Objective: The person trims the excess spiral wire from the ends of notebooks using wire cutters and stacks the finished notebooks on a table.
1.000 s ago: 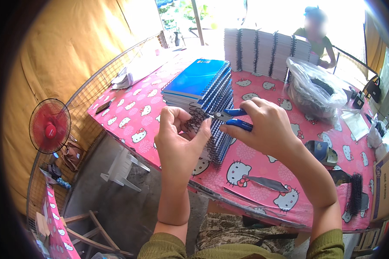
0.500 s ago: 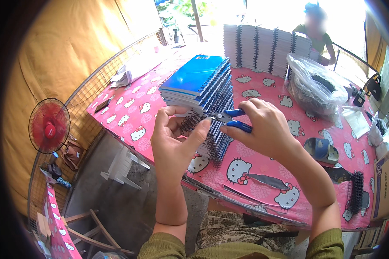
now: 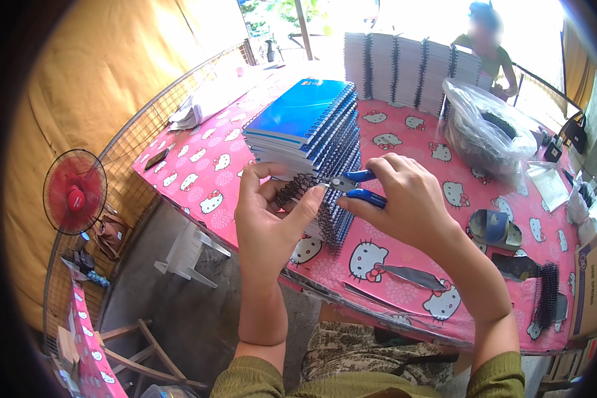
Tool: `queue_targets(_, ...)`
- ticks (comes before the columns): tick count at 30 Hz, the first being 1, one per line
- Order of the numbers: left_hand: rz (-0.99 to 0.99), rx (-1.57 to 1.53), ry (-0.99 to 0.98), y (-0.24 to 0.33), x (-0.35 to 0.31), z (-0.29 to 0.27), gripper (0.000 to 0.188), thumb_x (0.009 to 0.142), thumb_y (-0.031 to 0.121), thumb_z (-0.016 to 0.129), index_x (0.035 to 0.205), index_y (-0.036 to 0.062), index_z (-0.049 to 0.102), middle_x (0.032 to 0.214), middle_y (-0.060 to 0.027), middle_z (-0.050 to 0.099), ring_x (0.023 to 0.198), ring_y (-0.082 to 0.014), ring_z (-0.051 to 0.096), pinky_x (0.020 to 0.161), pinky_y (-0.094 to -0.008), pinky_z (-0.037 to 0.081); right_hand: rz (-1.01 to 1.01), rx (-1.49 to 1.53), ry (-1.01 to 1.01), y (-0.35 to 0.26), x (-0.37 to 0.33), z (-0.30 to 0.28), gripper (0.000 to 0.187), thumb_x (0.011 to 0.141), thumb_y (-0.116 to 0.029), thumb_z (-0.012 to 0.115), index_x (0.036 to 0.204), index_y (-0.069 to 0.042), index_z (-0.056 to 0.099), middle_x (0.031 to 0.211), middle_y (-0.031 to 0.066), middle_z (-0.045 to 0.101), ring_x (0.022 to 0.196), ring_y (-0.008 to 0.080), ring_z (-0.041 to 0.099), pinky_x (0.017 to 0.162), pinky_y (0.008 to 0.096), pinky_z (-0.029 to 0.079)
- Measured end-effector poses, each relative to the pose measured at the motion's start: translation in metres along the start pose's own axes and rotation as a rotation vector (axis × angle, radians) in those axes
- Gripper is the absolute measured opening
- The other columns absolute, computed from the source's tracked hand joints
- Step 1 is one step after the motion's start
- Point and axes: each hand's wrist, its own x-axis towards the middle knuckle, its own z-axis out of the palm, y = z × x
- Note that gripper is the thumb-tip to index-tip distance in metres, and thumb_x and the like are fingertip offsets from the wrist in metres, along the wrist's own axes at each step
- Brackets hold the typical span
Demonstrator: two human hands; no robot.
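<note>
My left hand (image 3: 268,219) is closed around a dark wire spiral coil (image 3: 292,190), thumb and fingers pinching its length. In my right hand (image 3: 411,199) are blue-handled pliers (image 3: 365,184), the handles spread apart. The metal jaws meet the coil's right end, beside my left thumb tip; whether they grip the wire I cannot tell. Just behind both hands rises a tall stack of spiral-bound notebooks (image 3: 298,113) with a shiny blue cover on top. Its bound edges face right, partly hidden by my hands and the pliers.
Upright unbound-looking paper blocks with dark coils (image 3: 395,69) line the far side. A clear plastic bag of black coils (image 3: 487,132) lies at right, with a slipper (image 3: 494,229), loose coils (image 3: 547,295) and a cardboard box (image 3: 594,278) nearer. A red fan (image 3: 76,192) stands left. Another person (image 3: 487,53) is beyond the table.
Both hands stay almost in place. The coil and pliers have shifted slightly, with the jaws still at the coil's right end. The far person's arm has moved a little.
</note>
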Motion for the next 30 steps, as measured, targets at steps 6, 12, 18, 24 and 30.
queue_targets(6,-0.015,0.065,-0.032,-0.009,0.000,-0.009,0.031,0.085,0.004,0.071,0.106,-0.0004,0.049,0.084,-0.0057,0.064,0.072,-0.0050,0.057,0.060,-0.0193,0.047,0.156,0.055,-0.247,-0.005,0.003,0.000,0.051,0.077,-0.052,0.072,0.072,-0.002,0.062,0.069,0.0139,0.063,0.062,0.0285,0.066,0.056,0.0404,0.052)
queue_targets(12,-0.108,0.037,0.014,-0.005,-0.004,-0.011,0.035,0.083,0.006,0.073,0.109,0.0041,0.049,0.082,-0.0099,0.064,0.056,-0.0066,0.054,0.044,-0.0212,0.042,0.063,0.038,-0.111,0.005,-0.011,-0.007,0.051,0.077,-0.051,0.073,0.073,-0.002,0.063,0.068,0.0132,0.063,0.062,0.0295,0.065,0.057,0.0418,0.052)
queue_targets(18,0.077,0.075,0.000,-0.022,-0.003,-0.002,0.035,0.084,0.008,0.073,0.109,0.0033,0.049,0.081,-0.0104,0.065,0.057,-0.0066,0.054,0.045,-0.0212,0.041,-0.043,0.017,0.002,0.009,-0.004,0.014,0.053,0.078,-0.054,0.071,0.073,-0.002,0.063,0.068,0.0131,0.063,0.062,0.0296,0.065,0.057,0.0397,0.052)
queue_targets(24,-0.031,0.092,0.007,-0.024,-0.004,-0.009,0.035,0.082,0.006,0.074,0.107,0.0011,0.050,0.079,-0.0109,0.065,0.056,-0.0072,0.055,0.044,-0.0212,0.042,0.182,0.021,-0.324,-0.004,-0.004,-0.001,0.057,0.078,-0.058,0.070,0.073,-0.001,0.064,0.070,0.0129,0.063,0.062,0.0287,0.066,0.058,0.0388,0.053)
queue_targets(30,-0.168,0.003,0.011,-0.014,-0.010,-0.001,0.036,0.082,0.006,0.075,0.107,0.0009,0.050,0.076,-0.0099,0.064,0.052,-0.0078,0.054,0.043,-0.0213,0.041,-0.150,-0.088,0.061,0.013,-0.009,0.009,0.058,0.077,-0.058,0.070,0.073,-0.001,0.064,0.071,0.0132,0.064,0.063,0.0283,0.066,0.059,0.0391,0.053)
